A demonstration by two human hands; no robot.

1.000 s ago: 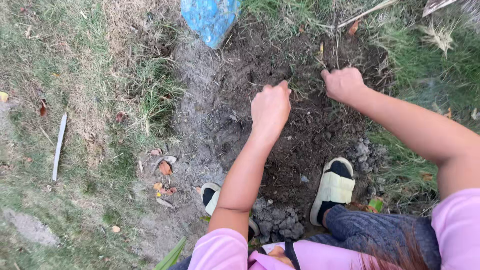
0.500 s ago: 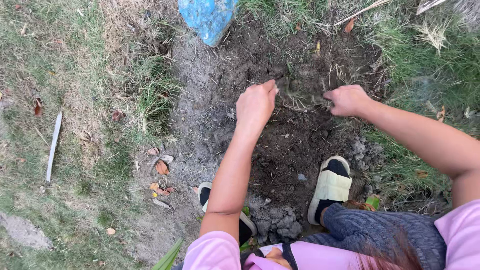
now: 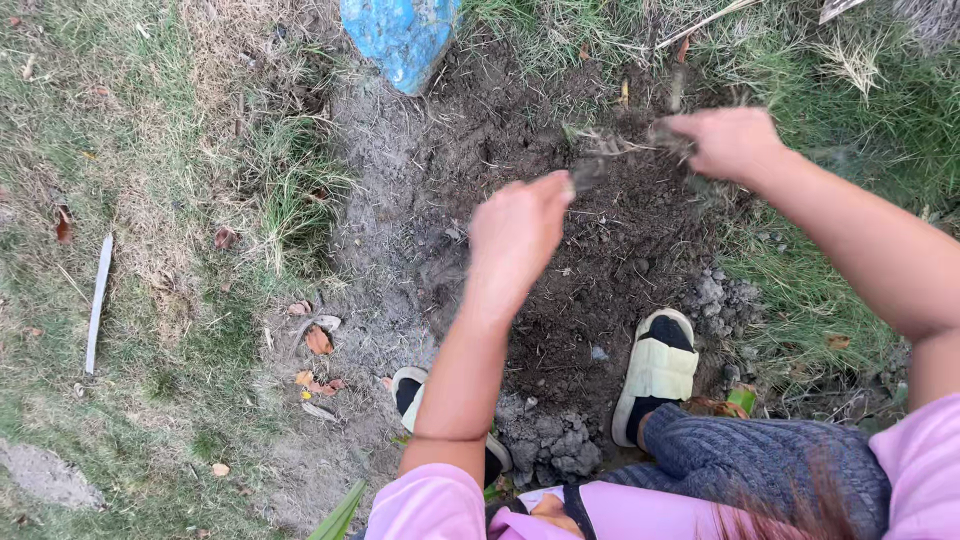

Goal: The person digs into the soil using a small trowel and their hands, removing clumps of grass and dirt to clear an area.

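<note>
I am crouched over the patch of dark, loose dug soil (image 3: 600,250), and everything here sits around it. My left hand (image 3: 518,232) hangs above the middle of the patch, fingers curled together, and a small dark clump of dirt or root (image 3: 588,175) shows at the fingertips; the blur keeps me from telling whether I pinch it or only touch it. My right hand (image 3: 730,142) is over the far right part of the patch, fingers drawn in around a wisp of dry roots and grass stems (image 3: 625,145) that stretches between both hands. Whether that grip is tight I cannot tell.

At the far edge of the patch stands a blue, rounded plastic object (image 3: 400,38). My cream slide sandal (image 3: 657,370) rests on the near right edge of the soil, the other sandal (image 3: 412,392) on the near left edge, with grey soil clods (image 3: 550,440) between them. Well left of the patch, a thin pale stick (image 3: 97,300) lies in the grass (image 3: 150,200).
</note>
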